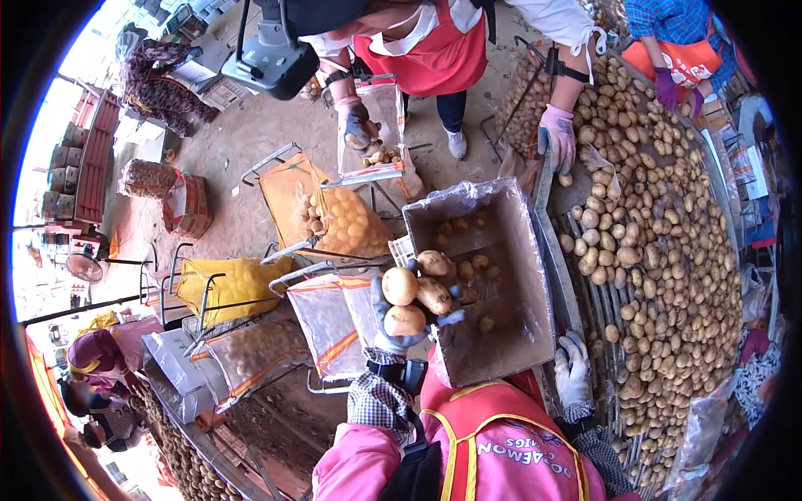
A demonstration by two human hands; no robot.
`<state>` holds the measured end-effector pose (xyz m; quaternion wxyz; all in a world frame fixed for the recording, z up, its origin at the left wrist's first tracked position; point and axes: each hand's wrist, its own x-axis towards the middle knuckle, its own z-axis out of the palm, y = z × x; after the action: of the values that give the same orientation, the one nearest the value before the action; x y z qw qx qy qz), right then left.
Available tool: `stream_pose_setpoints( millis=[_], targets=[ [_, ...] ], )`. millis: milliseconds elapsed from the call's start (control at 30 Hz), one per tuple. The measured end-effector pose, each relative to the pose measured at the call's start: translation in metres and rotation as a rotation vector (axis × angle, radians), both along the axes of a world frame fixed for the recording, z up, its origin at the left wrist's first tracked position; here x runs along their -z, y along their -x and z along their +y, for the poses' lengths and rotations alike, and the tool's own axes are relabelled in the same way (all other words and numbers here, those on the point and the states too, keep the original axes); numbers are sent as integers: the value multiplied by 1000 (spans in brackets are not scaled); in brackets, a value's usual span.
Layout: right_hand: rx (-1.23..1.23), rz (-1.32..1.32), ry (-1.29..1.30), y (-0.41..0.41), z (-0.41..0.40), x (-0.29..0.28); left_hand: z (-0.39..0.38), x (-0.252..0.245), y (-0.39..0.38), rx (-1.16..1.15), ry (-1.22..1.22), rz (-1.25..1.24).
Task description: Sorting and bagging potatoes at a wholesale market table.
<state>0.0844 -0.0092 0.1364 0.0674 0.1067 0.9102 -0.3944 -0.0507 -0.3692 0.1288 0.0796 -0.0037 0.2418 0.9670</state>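
Observation:
My left hand, in a blue and grey work glove, cradles several large potatoes. It hangs over the left edge of a plastic-lined cardboard box, where a few smaller potatoes lie on the bottom. An upright mesh bag with orange stripes is held on a metal frame just left of this hand. My right hand, in a pale glove, rests empty by the metal edge of the sorting table, fingers somewhat apart. Many loose potatoes cover the slatted table to its right.
Opposite, a co-worker's left-side gloved hand holds potatoes over a framed bag; the other touches the table edge. Filled orange and yellow mesh bags stand on frames at left. Another person's purple gloves are at far right.

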Motion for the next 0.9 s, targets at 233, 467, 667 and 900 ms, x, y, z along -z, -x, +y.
stream_pose_setpoints(
  millis=[233,467,667,900],
  targets=[
    [35,-112,5,-12,6,6,-41,8,27,-125,-179,-383],
    [247,-266,152,11,-14,-9,-35,26,22,151,-168,-22],
    [-37,-512,905,146,-85,-36,13,43,-25,690,-823,-300],
    [-81,-678,1384,179,-111,-25,13,48,-47,506,-640,-379]
  ],
)
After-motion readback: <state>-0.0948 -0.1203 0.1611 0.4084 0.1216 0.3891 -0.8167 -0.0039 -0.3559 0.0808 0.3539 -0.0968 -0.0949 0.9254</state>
